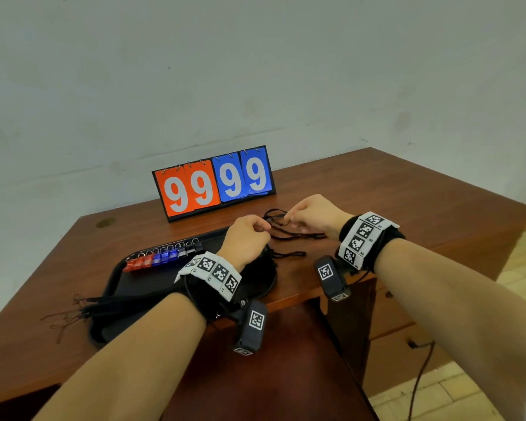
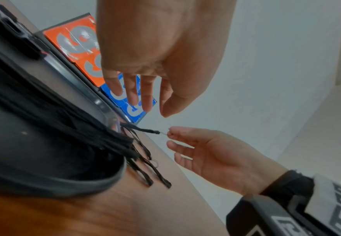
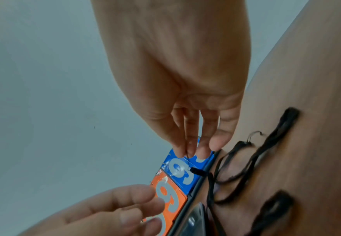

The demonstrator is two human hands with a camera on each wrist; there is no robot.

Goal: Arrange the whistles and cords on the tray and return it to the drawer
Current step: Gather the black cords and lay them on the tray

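Observation:
A black tray point(image 1: 110, 284) lies on the brown table, with a row of red, blue and black whistles point(image 1: 161, 258) along its far side. A bundle of black cords point(image 1: 119, 305) lies across the tray; their ends point(image 2: 145, 167) hang over its right rim. My right hand point(image 1: 289, 218) pinches the thin loop at the end of one black cord point(image 2: 145, 129), also seen in the right wrist view as the cord point(image 3: 198, 171) below my right hand point(image 3: 187, 153). My left hand point(image 1: 263, 230) hovers close by, its fingers point(image 2: 147, 99) relaxed and holding nothing.
A flip scoreboard point(image 1: 213, 183) showing 99 99 stands against the wall behind the tray. More loose cords point(image 1: 298, 235) lie on the table point(image 1: 377, 192) to the right of the tray. Drawer fronts point(image 1: 392, 314) sit under the table's right side.

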